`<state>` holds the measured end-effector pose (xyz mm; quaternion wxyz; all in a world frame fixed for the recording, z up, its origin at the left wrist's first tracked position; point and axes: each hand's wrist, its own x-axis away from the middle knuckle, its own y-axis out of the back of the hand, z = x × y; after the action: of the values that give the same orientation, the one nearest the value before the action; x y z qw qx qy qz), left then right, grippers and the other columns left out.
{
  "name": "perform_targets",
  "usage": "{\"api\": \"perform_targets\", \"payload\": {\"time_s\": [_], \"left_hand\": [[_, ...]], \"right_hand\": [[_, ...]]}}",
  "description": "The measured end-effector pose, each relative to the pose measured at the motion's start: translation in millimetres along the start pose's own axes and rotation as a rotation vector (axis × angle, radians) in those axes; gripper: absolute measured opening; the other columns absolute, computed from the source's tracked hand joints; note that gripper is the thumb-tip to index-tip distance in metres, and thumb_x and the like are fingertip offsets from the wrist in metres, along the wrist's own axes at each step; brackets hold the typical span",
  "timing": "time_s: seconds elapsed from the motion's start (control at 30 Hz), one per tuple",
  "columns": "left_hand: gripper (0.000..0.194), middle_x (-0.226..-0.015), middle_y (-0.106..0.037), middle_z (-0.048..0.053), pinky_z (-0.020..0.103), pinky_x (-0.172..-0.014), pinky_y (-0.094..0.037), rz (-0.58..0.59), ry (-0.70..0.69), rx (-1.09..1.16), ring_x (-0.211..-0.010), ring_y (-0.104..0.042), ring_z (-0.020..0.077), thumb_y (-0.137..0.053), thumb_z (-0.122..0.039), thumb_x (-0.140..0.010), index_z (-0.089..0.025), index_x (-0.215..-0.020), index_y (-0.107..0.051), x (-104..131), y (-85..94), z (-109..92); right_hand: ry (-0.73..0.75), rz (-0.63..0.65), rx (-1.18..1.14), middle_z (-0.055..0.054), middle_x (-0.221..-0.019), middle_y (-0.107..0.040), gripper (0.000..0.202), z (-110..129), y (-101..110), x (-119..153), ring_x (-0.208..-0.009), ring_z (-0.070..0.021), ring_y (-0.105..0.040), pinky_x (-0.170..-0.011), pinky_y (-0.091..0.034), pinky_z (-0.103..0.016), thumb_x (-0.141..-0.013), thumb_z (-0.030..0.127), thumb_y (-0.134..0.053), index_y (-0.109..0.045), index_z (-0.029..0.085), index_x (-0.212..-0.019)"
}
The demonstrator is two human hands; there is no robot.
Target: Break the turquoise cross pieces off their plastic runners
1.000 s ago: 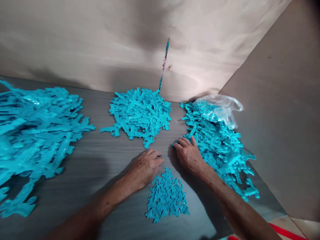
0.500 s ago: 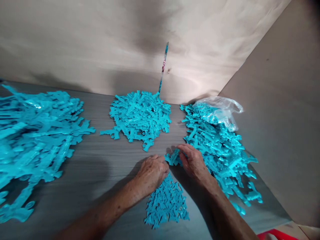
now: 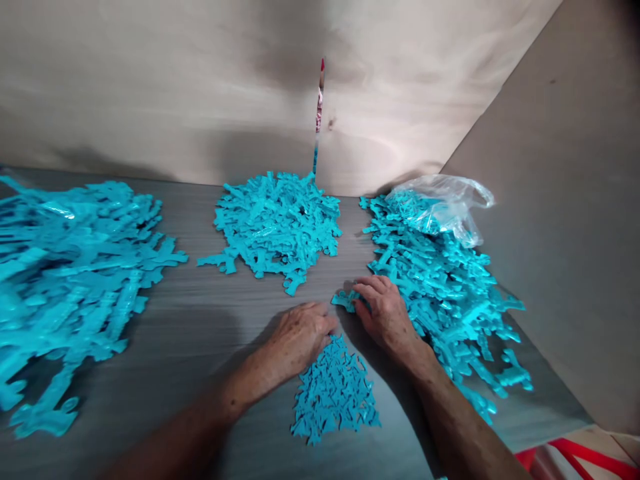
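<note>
In the middle of the grey tabletop lies a patch of small turquoise jigsaw pieces (image 3: 337,393), fitted together into a rough triangle. My left hand (image 3: 303,333) is at its upper tip, fingers curled and pressed together; whatever they hold is hidden. To the right, my right hand (image 3: 385,310) closes its thumb and fingers on a loose turquoise puzzle piece (image 3: 343,301), which shows partly beside the fingertips. Part of that piece is covered by the hand. Right beside this hand spreads a heap of turquoise pieces (image 3: 440,287).
A large pile of turquoise pieces (image 3: 90,260) covers the left side, another pile (image 3: 275,223) sits at the back middle. A clear plastic bag (image 3: 450,207) rests on the right heap. One thin patterned strip (image 3: 319,117) stands against the back wooden panel (image 3: 165,80). A side panel (image 3: 565,220) rises at right.
My left hand has drawn slightly back from the loose piece, leaving a gap between them. My right hand stays at that piece. The view has shifted a little.
</note>
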<state>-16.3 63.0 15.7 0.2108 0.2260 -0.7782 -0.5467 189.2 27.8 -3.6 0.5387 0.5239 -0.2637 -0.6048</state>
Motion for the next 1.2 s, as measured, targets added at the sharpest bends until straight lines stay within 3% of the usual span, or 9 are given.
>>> {"api": "perform_targets", "payload": {"time_s": [0.27,0.47,0.57,0.7,0.87,1.0,1.1,1.2], "left_hand": [[0.015,-0.094,-0.068,0.008,0.038,-0.079,-0.051,0.035,0.05,-0.07,-0.093,-0.064,0.0265,-0.052,-0.015,-0.089,-0.02,-0.086,-0.065,0,0.7,-8],[0.015,-0.09,-0.066,0.005,0.034,-0.073,-0.05,0.026,0.071,-0.065,-0.088,-0.064,0.0233,-0.052,-0.015,-0.088,-0.022,-0.085,-0.064,4,-3.9,-5],[0.017,-0.086,-0.065,0.005,0.035,-0.072,-0.049,0.019,0.07,-0.1,-0.082,-0.063,0.0231,-0.049,-0.014,-0.089,-0.021,-0.081,-0.062,5,-7.7,-5],[0.02,-0.086,-0.064,0.009,0.041,-0.078,-0.05,0.015,0.068,-0.14,-0.085,-0.063,0.0269,-0.044,-0.007,-0.086,-0.018,-0.086,-0.062,5,-13.2,-12],[0.024,-0.091,-0.064,0.01,0.045,-0.083,-0.048,-0.009,0.093,-0.162,-0.09,-0.061,0.0282,-0.044,-0.001,-0.081,-0.017,-0.089,-0.06,11,-20.9,-19],[0.019,-0.089,-0.064,0.009,0.04,-0.08,-0.049,-0.024,0.114,-0.148,-0.087,-0.061,0.0257,-0.047,-0.006,-0.084,-0.019,-0.087,-0.059,13,-22.3,-14],[0.018,-0.086,-0.064,0.006,0.034,-0.072,-0.048,0.0,0.149,-0.082,-0.08,-0.062,0.0222,-0.046,-0.01,-0.088,-0.02,-0.085,-0.06,11,-14.9,-5],[0.019,-0.092,-0.065,0.005,0.031,-0.072,-0.048,-0.064,0.2,-0.021,-0.085,-0.063,0.0209,-0.046,-0.013,-0.091,-0.021,-0.093,-0.063,3,-2.9,1]], "right_hand": [[0.01,-0.059,-0.082,-0.011,-0.108,-0.07,0.019,7,7,7,-0.102,-0.0247,-0.061,-0.092,-0.047,-0.04,-0.092,0.019,-0.055,-0.069,0.019,-0.105],[0.037,0.222,-0.144,-0.002,-0.081,-0.064,0.016,20,21,13,-0.079,-0.0152,-0.06,-0.071,-0.044,-0.025,-0.089,0.013,-0.054,-0.068,0.021,-0.086],[0.029,0.361,-0.141,0.0,-0.079,-0.064,0.013,26,25,13,-0.074,-0.013,-0.059,-0.067,-0.04,-0.023,-0.084,0.011,-0.058,-0.067,0.02,-0.08],[0.0,0.453,-0.149,0.001,-0.081,-0.066,0.007,34,26,12,-0.071,-0.0131,-0.06,-0.064,-0.038,-0.024,-0.082,0.015,-0.063,-0.068,0.021,-0.08],[0.011,0.473,-0.144,0.0,-0.084,-0.068,0.007,39,21,12,-0.076,-0.0146,-0.062,-0.065,-0.037,-0.024,-0.08,0.017,-0.066,-0.071,0.022,-0.083],[0.034,0.475,-0.146,-0.001,-0.087,-0.068,0.007,41,15,12,-0.078,-0.0148,-0.063,-0.064,-0.038,-0.024,-0.081,0.018,-0.066,-0.071,0.021,-0.083],[0.053,0.485,-0.183,-0.001,-0.089,-0.068,0.011,43,11,14,-0.08,-0.0144,-0.064,-0.067,-0.039,-0.023,-0.082,0.014,-0.062,-0.07,0.021,-0.083],[0.031,0.466,-0.165,-0.001,-0.087,-0.068,0.01,45,11,14,-0.075,-0.0141,-0.061,-0.064,-0.037,-0.024,-0.081,0.013,-0.06,-0.067,0.019,-0.077]]}}
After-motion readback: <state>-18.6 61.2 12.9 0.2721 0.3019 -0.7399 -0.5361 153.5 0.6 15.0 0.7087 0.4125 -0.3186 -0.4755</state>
